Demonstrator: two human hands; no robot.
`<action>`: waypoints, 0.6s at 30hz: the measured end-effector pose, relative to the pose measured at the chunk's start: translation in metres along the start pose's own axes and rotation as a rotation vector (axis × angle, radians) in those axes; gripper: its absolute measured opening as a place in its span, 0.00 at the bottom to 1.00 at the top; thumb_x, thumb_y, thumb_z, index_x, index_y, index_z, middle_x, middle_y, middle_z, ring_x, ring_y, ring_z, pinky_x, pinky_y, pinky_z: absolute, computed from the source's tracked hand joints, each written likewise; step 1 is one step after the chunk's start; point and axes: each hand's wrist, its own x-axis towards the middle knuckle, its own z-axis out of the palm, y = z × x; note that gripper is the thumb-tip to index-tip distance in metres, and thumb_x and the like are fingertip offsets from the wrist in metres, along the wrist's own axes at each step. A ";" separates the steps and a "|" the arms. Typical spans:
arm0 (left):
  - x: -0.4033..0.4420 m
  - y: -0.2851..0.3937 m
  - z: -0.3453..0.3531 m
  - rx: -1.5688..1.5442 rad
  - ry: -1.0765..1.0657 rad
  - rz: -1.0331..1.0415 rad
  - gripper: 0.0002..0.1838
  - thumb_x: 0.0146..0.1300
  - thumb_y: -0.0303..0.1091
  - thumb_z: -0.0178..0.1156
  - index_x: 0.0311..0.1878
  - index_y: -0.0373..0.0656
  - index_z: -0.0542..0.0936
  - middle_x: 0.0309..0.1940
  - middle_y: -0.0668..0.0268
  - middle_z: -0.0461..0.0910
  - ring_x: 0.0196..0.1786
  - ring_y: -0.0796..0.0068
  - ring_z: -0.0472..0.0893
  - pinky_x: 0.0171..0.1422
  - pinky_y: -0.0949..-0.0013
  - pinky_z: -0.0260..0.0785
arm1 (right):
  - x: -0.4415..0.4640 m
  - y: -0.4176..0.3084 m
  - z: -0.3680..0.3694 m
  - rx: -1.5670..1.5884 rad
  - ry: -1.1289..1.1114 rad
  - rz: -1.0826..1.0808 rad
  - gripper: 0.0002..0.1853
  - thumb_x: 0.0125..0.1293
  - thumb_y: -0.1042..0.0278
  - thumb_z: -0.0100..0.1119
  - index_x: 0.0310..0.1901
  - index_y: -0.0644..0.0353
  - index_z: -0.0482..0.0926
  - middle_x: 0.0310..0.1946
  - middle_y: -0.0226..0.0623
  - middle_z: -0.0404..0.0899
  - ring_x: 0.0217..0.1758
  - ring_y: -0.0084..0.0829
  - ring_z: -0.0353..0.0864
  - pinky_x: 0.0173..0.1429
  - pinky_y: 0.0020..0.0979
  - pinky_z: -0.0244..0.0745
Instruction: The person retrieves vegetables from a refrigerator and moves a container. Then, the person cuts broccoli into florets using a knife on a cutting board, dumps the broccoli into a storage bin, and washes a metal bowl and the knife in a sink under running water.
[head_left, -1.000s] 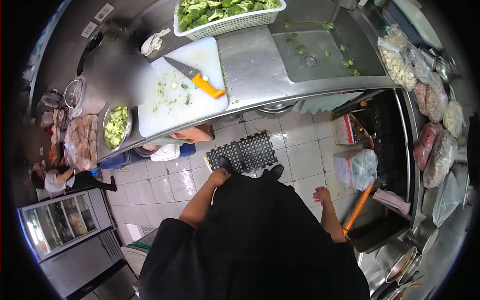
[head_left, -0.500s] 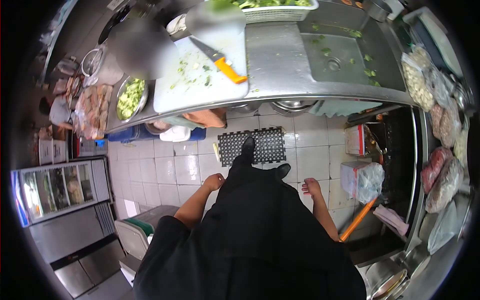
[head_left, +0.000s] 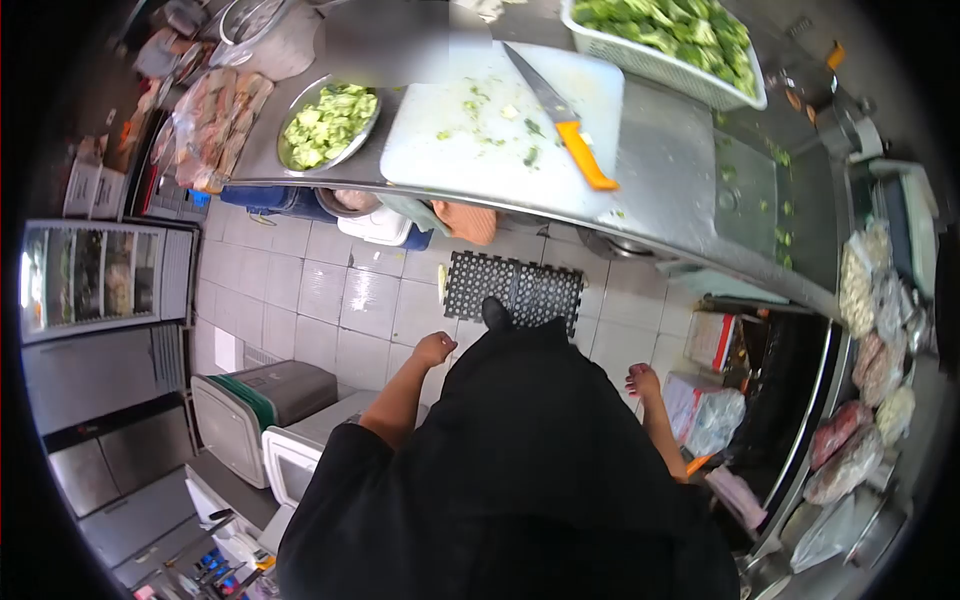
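Note:
My left hand (head_left: pixel 435 349) hangs beside my body above the tiled floor, its fingers loosely bent and nothing seen in it. On the other side, my right hand (head_left: pixel 643 381) hangs with its fingers partly apart, nearest to a box covered by a clear plastic bag (head_left: pixel 712 420). Ahead on the steel counter lies a white cutting board (head_left: pixel 450 150) with scattered green bits. A knife with an orange handle (head_left: pixel 586 155) rests on it, apart from both hands. Left of the board is a metal bowl (head_left: pixel 372 130) of chopped pale green pieces (head_left: pixel 322 128).
A white basket (head_left: pixel 650 62) of cut greens stands behind the board, left of the sink (head_left: pixel 745 195). A black perforated mat (head_left: pixel 540 285) lies at my feet. Lidded bins (head_left: pixel 285 395) stand at left; bagged food (head_left: pixel 850 455) lines the right shelf.
My view has turned; the counter, board and basket sit further right and the bins show more. My hands stay low at my sides, away from the counter.

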 end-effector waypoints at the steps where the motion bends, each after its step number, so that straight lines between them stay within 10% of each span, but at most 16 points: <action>1: 0.010 0.002 -0.007 -0.022 0.010 0.010 0.23 0.62 0.56 0.60 0.42 0.43 0.83 0.40 0.51 0.84 0.48 0.47 0.82 0.54 0.52 0.73 | -0.004 -0.022 0.012 -0.038 -0.008 -0.055 0.13 0.70 0.56 0.55 0.50 0.52 0.75 0.33 0.34 0.82 0.28 0.30 0.82 0.28 0.37 0.77; 4: 0.028 0.015 -0.032 -0.041 0.107 0.035 0.22 0.65 0.53 0.58 0.41 0.40 0.82 0.37 0.56 0.85 0.39 0.55 0.84 0.46 0.56 0.76 | -0.056 -0.134 0.052 -0.083 -0.164 -0.348 0.11 0.72 0.61 0.54 0.50 0.56 0.78 0.35 0.31 0.83 0.33 0.23 0.82 0.33 0.26 0.76; 8: 0.006 0.077 -0.125 -0.863 0.451 0.213 0.21 0.75 0.48 0.50 0.38 0.39 0.79 0.26 0.69 0.79 0.23 0.81 0.77 0.28 0.75 0.70 | -0.142 -0.282 0.109 -0.114 -0.337 -0.586 0.13 0.73 0.62 0.54 0.53 0.58 0.78 0.38 0.31 0.83 0.37 0.22 0.82 0.40 0.25 0.76; 14: -0.049 0.154 -0.328 -1.289 0.953 0.294 0.33 0.71 0.62 0.51 0.55 0.35 0.70 0.45 0.57 0.76 0.32 0.67 0.83 0.27 0.68 0.75 | -0.206 -0.392 0.164 -0.264 -0.581 -0.805 0.14 0.75 0.65 0.53 0.56 0.61 0.77 0.42 0.32 0.83 0.41 0.21 0.81 0.45 0.25 0.76; 18: 0.002 0.132 -0.377 -1.346 0.969 0.150 0.23 0.63 0.37 0.61 0.55 0.29 0.72 0.38 0.51 0.82 0.28 0.60 0.86 0.23 0.62 0.82 | -0.205 -0.417 0.196 -0.297 -0.898 -0.693 0.15 0.75 0.65 0.52 0.58 0.62 0.75 0.45 0.35 0.82 0.43 0.23 0.81 0.47 0.25 0.76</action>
